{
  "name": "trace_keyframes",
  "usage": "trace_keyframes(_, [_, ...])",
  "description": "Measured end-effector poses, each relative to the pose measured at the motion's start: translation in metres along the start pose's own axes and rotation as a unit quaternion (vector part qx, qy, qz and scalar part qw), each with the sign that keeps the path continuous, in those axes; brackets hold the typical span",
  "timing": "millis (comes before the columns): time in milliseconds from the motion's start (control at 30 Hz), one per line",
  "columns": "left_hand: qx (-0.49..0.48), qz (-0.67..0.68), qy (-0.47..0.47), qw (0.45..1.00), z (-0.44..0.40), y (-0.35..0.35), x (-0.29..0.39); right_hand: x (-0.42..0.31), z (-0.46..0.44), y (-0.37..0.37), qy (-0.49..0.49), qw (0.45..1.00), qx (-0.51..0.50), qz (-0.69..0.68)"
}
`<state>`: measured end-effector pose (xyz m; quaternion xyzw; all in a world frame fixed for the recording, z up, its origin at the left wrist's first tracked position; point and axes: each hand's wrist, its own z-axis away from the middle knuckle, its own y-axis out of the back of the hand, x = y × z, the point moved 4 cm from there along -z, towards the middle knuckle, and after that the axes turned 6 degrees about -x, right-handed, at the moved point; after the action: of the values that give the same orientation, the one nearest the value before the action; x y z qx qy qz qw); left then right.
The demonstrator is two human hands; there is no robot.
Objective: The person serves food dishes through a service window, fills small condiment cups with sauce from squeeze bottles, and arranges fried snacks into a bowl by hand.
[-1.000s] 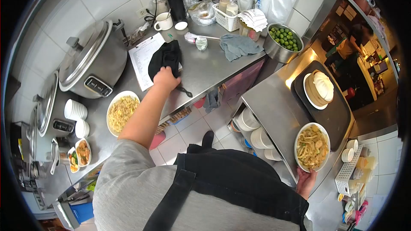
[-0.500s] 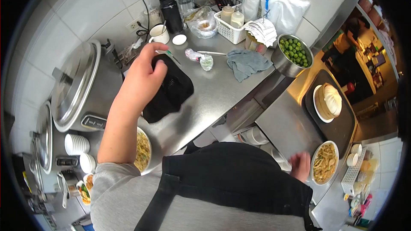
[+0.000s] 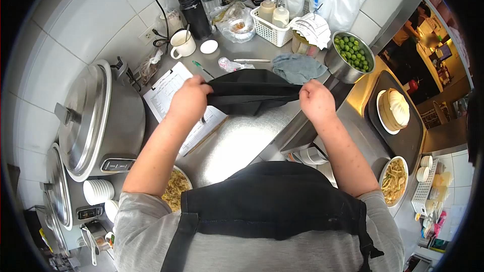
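Observation:
A piece of black cloth (image 3: 254, 91) is stretched above the steel counter, with folds along its length; whether it is a cap, a bag or something else I cannot make out. My left hand (image 3: 190, 96) grips its left end with curled fingers. At the other end, my right hand (image 3: 316, 99) pinches the cloth. Beneath and beside my left hand lies a clipboard (image 3: 166, 90) with a printed form. A green pen (image 3: 201, 68) rests just beyond it. Behind my right hand is a crumpled grey-blue rag (image 3: 298, 68).
Large lidded steel cookers (image 3: 96, 121) stand at left, near stacked white cups (image 3: 98, 191). A mug (image 3: 182, 44), a black bottle (image 3: 194, 16) and a white basket (image 3: 275, 27) line the back. At right are a bowl of green citrus (image 3: 351, 55), a bamboo steamer (image 3: 392, 110) and noodles (image 3: 395, 181).
My right hand has come up from beside the noodle bowl and taken hold of the black cloth. The cloth has moved right and is now pulled wide, uncovering the clipboard.

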<state>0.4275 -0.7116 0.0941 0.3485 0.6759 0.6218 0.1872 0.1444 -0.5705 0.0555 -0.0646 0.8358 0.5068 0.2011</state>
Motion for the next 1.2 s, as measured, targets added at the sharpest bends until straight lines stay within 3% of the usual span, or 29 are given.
trace_keyframes(67, [-0.084, -0.05, -0.078, 0.992, 0.003, -0.008, 0.011, 0.012, -0.005, 0.006, -0.002, 0.999, 0.011, 0.033])
trace_keyframes(133, [-0.126, -0.066, -0.103, 0.984, 0.006, 0.001, 0.012, 0.021, -0.007, 0.009, 0.085, 0.986, -0.079, 0.122])
trace_keyframes(167, [-0.167, -0.084, -0.127, 0.974, 0.008, 0.006, 0.012, 0.027, -0.006, 0.017, 0.084, 0.986, -0.079, 0.123])
trace_keyframes(233, [-0.141, -0.06, -0.158, 0.975, 0.015, 0.024, 0.013, 0.027, 0.002, 0.033, 0.142, 0.977, -0.131, 0.095])
trace_keyframes(300, [-0.093, 0.045, -0.286, 0.953, 0.023, 0.046, 0.023, 0.019, 0.007, 0.06, 0.161, 0.975, -0.141, 0.058])
trace_keyframes(333, [-0.086, 0.088, -0.347, 0.93, 0.024, 0.055, 0.026, 0.019, 0.009, 0.069, 0.146, 0.969, -0.193, -0.048])
trace_keyframes(367, [-0.085, 0.09, -0.347, 0.93, 0.022, 0.06, 0.026, 0.02, 0.011, 0.075, 0.131, 0.949, -0.242, -0.154])
trace_keyframes(400, [-0.102, 0.179, -0.352, 0.913, 0.019, 0.067, 0.025, 0.022, 0.014, 0.083, 0.132, 0.949, -0.243, -0.154])
trace_keyframes(433, [-0.118, 0.267, -0.353, 0.889, 0.016, 0.07, 0.023, 0.027, 0.016, 0.087, 0.071, 0.911, -0.267, -0.306])
trace_keyframes(467, [-0.099, 0.21, -0.342, 0.91, 0.009, 0.065, 0.018, 0.031, 0.018, 0.087, 0.007, 0.846, -0.285, -0.451])
trace_keyframes(500, [-0.077, 0.119, -0.319, 0.937, 0.002, 0.057, 0.019, 0.033, 0.018, 0.081, 0.007, 0.845, -0.286, -0.452])
trace_keyframes(567, [-0.061, -0.032, -0.28, 0.958, -0.004, 0.042, 0.032, 0.045, 0.016, 0.067, -0.015, 0.911, -0.227, -0.343])
trace_keyframes(633, [-0.049, -0.01, -0.274, 0.96, -0.008, 0.05, 0.046, 0.048, 0.014, 0.067, -0.011, 0.93, -0.2, -0.307])
trace_keyframes(700, [-0.045, 0.015, -0.264, 0.963, -0.006, 0.055, 0.048, 0.033, 0.011, 0.084, 0.077, 0.973, -0.096, -0.197])
trace_keyframes(767, [-0.043, -0.005, -0.192, 0.98, -0.01, 0.061, 0.036, 0.028, 0.013, 0.096, 0.087, 0.974, -0.095, -0.184])
trace_keyframes(800, [-0.02, 0.014, -0.204, 0.979, -0.007, 0.068, 0.041, 0.026, 0.014, 0.102, 0.095, 0.977, -0.091, -0.168])
trace_keyframes(833, [-0.023, 0.012, -0.206, 0.978, -0.002, 0.074, 0.045, 0.027, 0.014, 0.107, 0.093, 0.977, -0.089, -0.17])
trace_keyframes(900, [-0.08, 0.148, -0.233, 0.958, 0.006, 0.09, 0.055, 0.034, 0.019, 0.117, 0.085, 0.959, -0.086, -0.256])
trace_keyframes(933, [-0.145, 0.223, -0.242, 0.933, 0.005, 0.101, 0.057, 0.044, 0.022, 0.118, 0.058, 0.93, -0.108, -0.346])
trace_keyframes(967, [-0.195, 0.279, -0.253, 0.905, -0.001, 0.104, 0.053, 0.047, 0.023, 0.115, 0.058, 0.931, -0.108, -0.344])
trace_keyframes(1033, [-0.129, 0.381, -0.3, 0.865, -0.019, 0.075, 0.041, 0.056, 0.021, 0.099, 0.01, 0.896, -0.097, -0.434])
trace_keyframes(1133, [-0.059, 0.152, -0.183, 0.969, -0.045, 0.044, 0.039, 0.071, 0.009, 0.066, -0.128, 0.859, -0.086, -0.488])
trace_keyframes(1200, [-0.057, 0.19, -0.156, 0.968, -0.053, 0.051, 0.06, 0.055, 0.001, 0.066, -0.158, 0.851, -0.076, -0.494])
